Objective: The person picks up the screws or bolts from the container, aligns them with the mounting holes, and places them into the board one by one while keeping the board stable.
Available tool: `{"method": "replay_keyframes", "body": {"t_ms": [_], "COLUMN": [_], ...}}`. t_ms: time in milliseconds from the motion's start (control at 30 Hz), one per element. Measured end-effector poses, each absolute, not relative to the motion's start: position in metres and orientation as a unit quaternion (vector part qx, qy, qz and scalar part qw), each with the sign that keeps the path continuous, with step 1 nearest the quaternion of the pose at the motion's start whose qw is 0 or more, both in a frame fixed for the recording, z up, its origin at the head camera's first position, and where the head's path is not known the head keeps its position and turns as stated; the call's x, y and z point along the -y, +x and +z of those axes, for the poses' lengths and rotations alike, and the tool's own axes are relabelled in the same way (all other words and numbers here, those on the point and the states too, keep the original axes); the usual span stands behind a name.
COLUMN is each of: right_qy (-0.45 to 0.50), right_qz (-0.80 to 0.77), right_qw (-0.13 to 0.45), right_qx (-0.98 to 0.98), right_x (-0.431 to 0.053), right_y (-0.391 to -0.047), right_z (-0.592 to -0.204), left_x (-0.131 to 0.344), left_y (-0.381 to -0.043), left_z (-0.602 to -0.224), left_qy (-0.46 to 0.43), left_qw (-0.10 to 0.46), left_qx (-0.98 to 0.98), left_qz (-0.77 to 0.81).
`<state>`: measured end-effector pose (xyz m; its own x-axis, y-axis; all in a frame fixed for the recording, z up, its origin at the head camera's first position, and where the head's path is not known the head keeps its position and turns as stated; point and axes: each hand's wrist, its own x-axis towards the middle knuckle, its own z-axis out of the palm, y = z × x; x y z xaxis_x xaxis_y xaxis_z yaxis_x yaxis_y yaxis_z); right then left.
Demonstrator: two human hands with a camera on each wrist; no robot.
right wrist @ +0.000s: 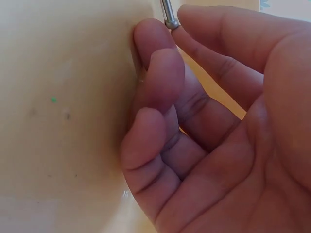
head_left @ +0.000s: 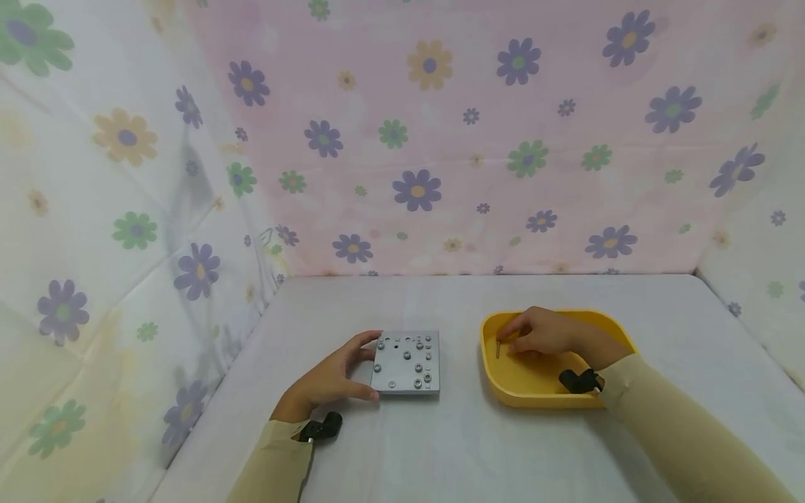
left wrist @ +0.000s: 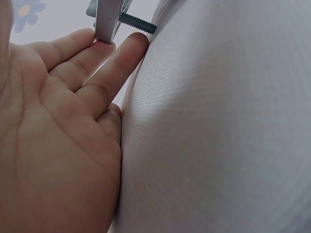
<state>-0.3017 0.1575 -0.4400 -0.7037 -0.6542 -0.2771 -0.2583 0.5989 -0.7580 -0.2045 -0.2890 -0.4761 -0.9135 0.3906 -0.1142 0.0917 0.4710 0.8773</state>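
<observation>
My left hand holds a square metal plate at its left side, fingers toward the back corner and thumb by the front corner. Several socket-head screws and some small holes show on the plate's top. In the left wrist view a threaded bolt shank sticks out from the plate's underside, close by the fingertips. My right hand is inside a yellow tray, pinching a small shiny screw between thumb and index finger. Its other fingers curl low over the tray's floor.
A white cloth-covered table lies under plate and tray. The tray stands to the right of the plate. Flower-print cloth hangs behind and on both sides.
</observation>
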Motion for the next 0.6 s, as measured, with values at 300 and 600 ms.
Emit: {"method": "replay_keyframes", "body": {"t_ms": [300,600], "right_qy": [-0.281,-0.292], "right_qz": [-0.339,-0.323], "right_qw": [0.259,0.257], "right_qx": [-0.86,-0.863], "right_x": [-0.1576,-0.1553], "right_y": [-0.3013,-0.3008], "right_z": [-0.439,-0.4424], "left_x": [0.2898,0.2919], "left_y": [-0.2069,-0.207], "left_z": [-0.4732,-0.4777], "left_qy": [0.132,0.138], "left_qw": [0.142,0.149], "left_qx": [-0.86,-0.849], "left_qz": [0.473,0.489]}}
